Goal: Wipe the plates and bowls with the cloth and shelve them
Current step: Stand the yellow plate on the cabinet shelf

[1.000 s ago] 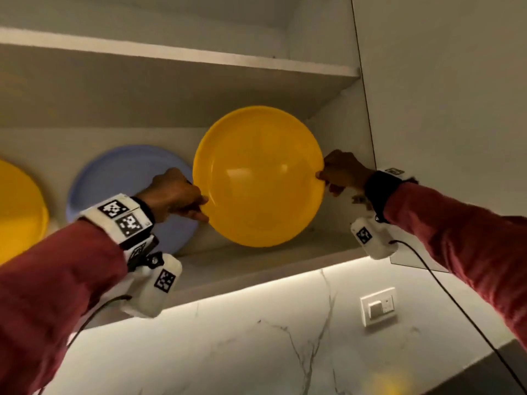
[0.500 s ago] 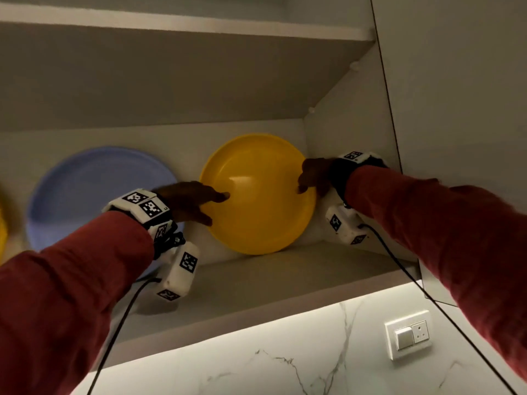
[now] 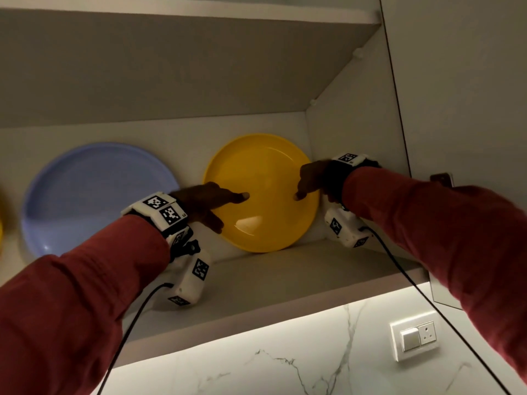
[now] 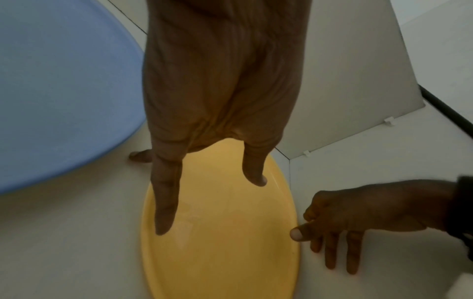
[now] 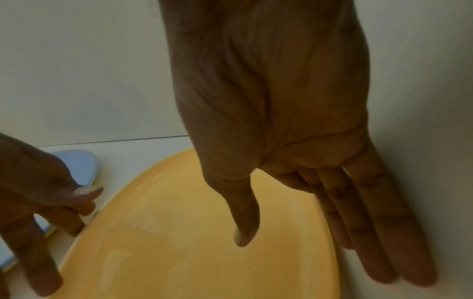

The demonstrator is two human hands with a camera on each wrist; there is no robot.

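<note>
A yellow plate (image 3: 265, 212) stands on its edge at the right end of the cabinet shelf (image 3: 285, 283), leaning on the back wall. My left hand (image 3: 231, 209) reaches to its left side with straight fingers, the index fingertip on the plate's face (image 4: 220, 252). My right hand (image 3: 306, 186) is at the right rim: the thumb lies over the plate's face (image 5: 179, 232), and the straight fingers (image 5: 379, 232) run between the rim and the side wall. Neither hand grips the plate. No cloth is in view.
A blue plate (image 3: 94, 192) leans on the back wall left of the yellow one, and a sliver of another yellow plate (image 3: 0, 232) shows at the far left. Another shelf (image 3: 199, 12) is above. A wall switch (image 3: 415, 339) sits below on the marble.
The yellow plate went from being held out by both rims to standing deep on the shelf against the back wall. Both hands have loosened to straight fingers.
</note>
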